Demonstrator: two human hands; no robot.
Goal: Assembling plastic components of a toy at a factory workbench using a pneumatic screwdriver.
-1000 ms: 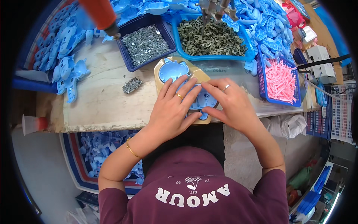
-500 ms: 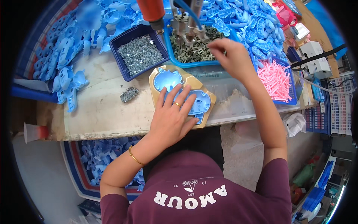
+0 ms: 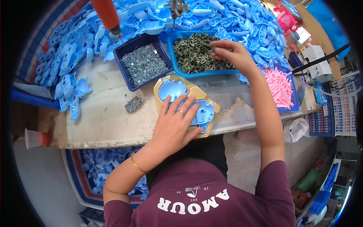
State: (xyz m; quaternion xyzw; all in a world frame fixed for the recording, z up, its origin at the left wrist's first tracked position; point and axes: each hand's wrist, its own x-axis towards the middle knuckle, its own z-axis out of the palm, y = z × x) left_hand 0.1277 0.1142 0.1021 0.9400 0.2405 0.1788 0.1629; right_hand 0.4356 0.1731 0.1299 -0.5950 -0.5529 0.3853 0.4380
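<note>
My left hand [image 3: 174, 120] lies with its fingers stretched over a light-blue plastic half shell [image 3: 204, 110], which rests in a tan holding block [image 3: 195, 91] at the table's near edge. The shell's round end shows beyond my fingertips. At the right side of a bright-blue tray [image 3: 206, 73], my right hand [image 3: 242, 58] is over small olive-grey metal pieces [image 3: 194, 53] with holes. Its thumb and fingers are drawn together; whatever may be between them is too small to make out.
A dark-blue bin of screws [image 3: 145, 65] stands left of the tray, a loose screw heap [image 3: 134, 104] nearer me. Blue shells [image 3: 151, 26] are piled behind. An orange power driver [image 3: 106, 15] hangs above. Pink parts [image 3: 279, 86] fill a basket at right.
The orange driver and the metal tool head have swung up and left, uncovering the metal pieces. My right hand's fingers have drawn closer together. My left hand stays on the shell.
</note>
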